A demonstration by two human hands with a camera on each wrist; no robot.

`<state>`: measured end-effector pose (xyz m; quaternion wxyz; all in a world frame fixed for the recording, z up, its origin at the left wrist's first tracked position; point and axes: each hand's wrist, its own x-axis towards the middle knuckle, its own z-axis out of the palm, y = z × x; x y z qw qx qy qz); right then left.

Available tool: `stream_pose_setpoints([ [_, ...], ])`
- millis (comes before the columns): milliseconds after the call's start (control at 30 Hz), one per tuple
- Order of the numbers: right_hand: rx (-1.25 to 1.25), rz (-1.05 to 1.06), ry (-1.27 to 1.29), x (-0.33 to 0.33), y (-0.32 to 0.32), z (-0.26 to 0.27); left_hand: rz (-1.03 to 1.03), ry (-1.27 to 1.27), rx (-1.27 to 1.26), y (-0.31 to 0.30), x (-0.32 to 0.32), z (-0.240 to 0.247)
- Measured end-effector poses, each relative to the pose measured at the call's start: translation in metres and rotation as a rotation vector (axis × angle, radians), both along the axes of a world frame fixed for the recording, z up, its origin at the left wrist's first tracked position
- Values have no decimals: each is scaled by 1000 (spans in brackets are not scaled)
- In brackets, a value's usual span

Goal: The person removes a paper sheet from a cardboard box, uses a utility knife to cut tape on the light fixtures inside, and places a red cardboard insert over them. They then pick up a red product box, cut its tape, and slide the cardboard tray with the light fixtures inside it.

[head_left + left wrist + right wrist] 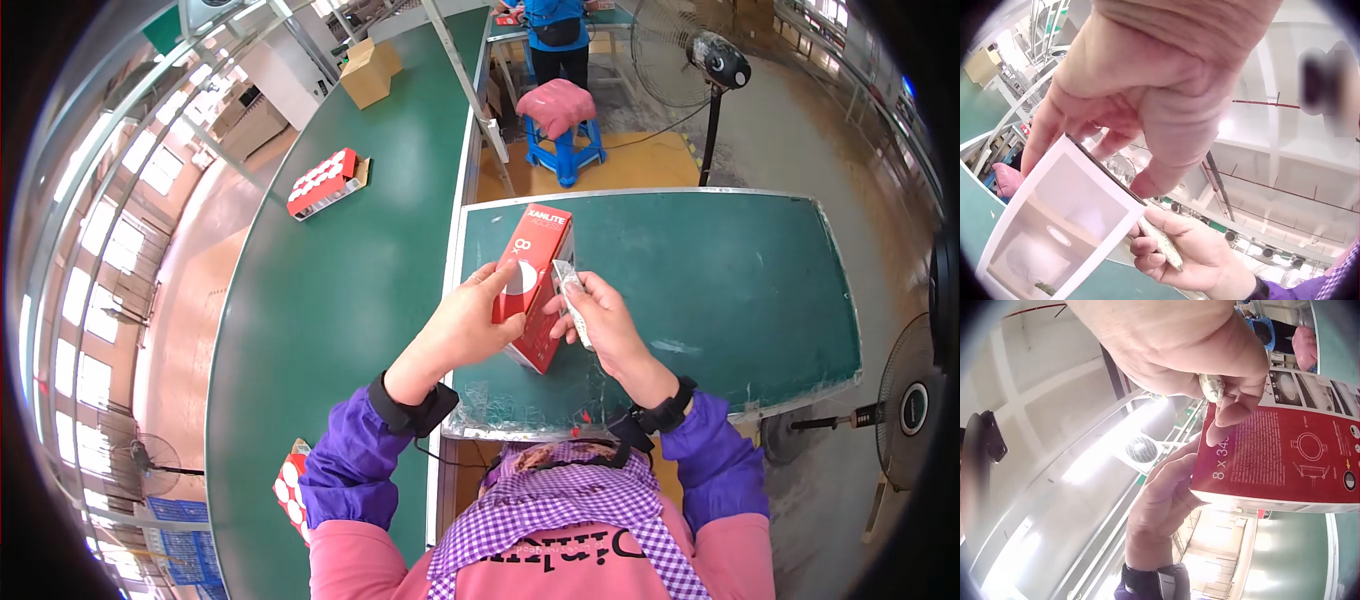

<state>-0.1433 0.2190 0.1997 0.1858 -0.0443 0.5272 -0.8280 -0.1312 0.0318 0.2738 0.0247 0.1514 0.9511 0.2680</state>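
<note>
A red and white carton (535, 290) marked XANLITE stands on the green side table in front of me. My left hand (470, 318) grips it from the left, thumb near one edge and fingers over the far side. In the left wrist view, the carton's picture panel (1054, 231) faces the camera below that hand. My right hand (610, 325) pinches a slim whitish stick-like tool (573, 305), its kind unclear, close beside the carton's right side. In the right wrist view, the right fingertips (1235, 412) overlap the carton's printed red side, and the tool's end pokes out of the grip.
Along the left runs a long green conveyor or bench (330, 330). It bears an open carton of white round items (325, 183), brown boxes (368, 75) and another red carton (293, 488) by my left elbow. Fans stand right (905, 415); a blue stool (565, 150) and a person stand ahead.
</note>
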Motion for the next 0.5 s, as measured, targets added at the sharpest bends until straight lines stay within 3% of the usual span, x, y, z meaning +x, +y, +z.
stream_pose_setpoints([
  [100,40,1,17,-2,-2,2,5,-134,9,5,-3,16],
  [500,85,-41,-38,3,-6,15,0,-154,-102,14,-7,21],
])
